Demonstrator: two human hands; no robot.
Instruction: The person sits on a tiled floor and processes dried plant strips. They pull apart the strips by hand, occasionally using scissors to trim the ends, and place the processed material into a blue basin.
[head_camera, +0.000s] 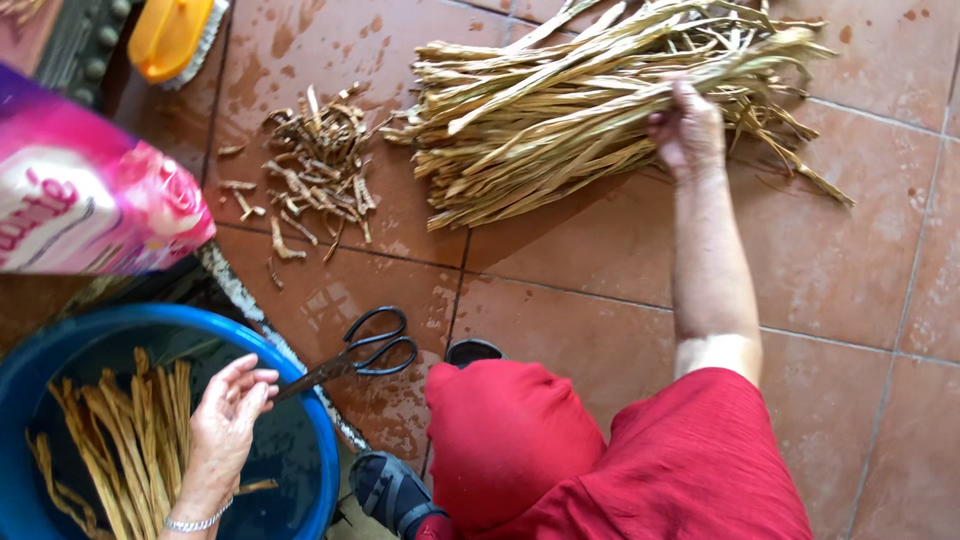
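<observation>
Terracotta tile floor (600, 290), damp and blotchy, under everything. Biggest thing: long loose bundle of dry straw-coloured leaf strips (560, 110), lying flat under and around the right fingertips, running off past them both ways. Right hand (686, 128) reaches out over it, fingers curled down into the strips, clasping a small bunch; exactly how many strips, cannot tell.

Round blue plastic tub (325, 440) with dark water sits under the left fingers. Soaking strips of the same straw colour (120, 440) lie in it, just beyond the left fingertips. Left hand (228, 415) hovers over the tub rim, palm turned up, fingers loose and spread, holding nothing; thin silver bracelet at the wrist.

Pink and white printed bag (90, 190) well above the left fingers. Red clothing (600, 470), a bent knee, between the two hands. Heap of short brown cut-off ends (315, 165) lies well apart from both sets of fingers. Black-handled scissors (360, 350) near the left fingertips, just outside the tub, untouched. Yellow scrub brush (175, 35) far off at the top.

Judgement on doing it well: pinch only a few strips, lift along their length so they slide free without snapping or dragging the whole bundle.
</observation>
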